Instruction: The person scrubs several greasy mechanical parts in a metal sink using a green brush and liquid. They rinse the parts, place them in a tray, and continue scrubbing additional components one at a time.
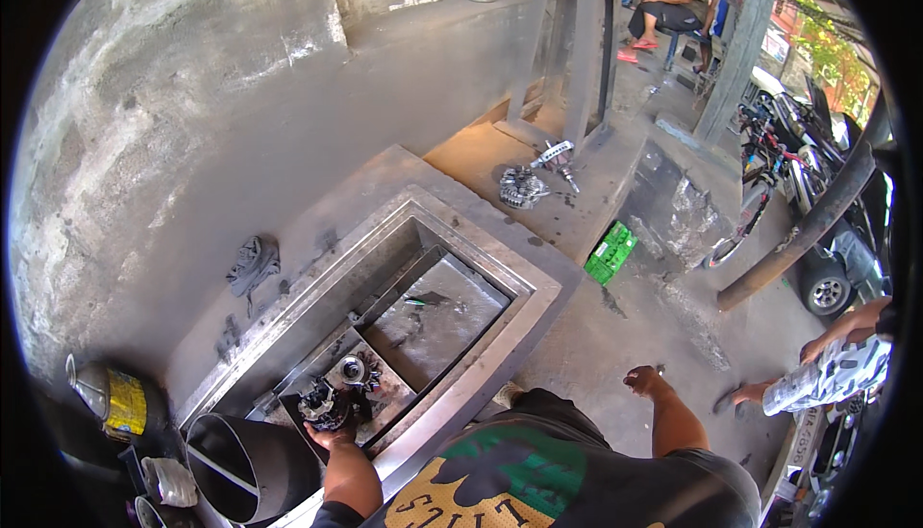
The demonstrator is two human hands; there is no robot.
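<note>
My left hand (327,432) grips a black, oily metal assembly (323,401) over the metal shelf inside a rectangular steel basin (546,288). Beside that assembly sits a round silver part with a hole (353,370). In the lower part of the basin is a flat metal tray (452,307) with a small green item (415,302) on it. My right hand (644,380) hangs out to the right of the basin, fingers curled around something small that I cannot make out.
Metal castings (522,188) lie on the ledge, near a green crate-like block (610,252). A cloth (252,264), canister (125,403) and large cylinder (221,461) are at left. A seated person (673,4), another person (827,374), leaning post (769,268), bicycle and vehicles (827,292) are right.
</note>
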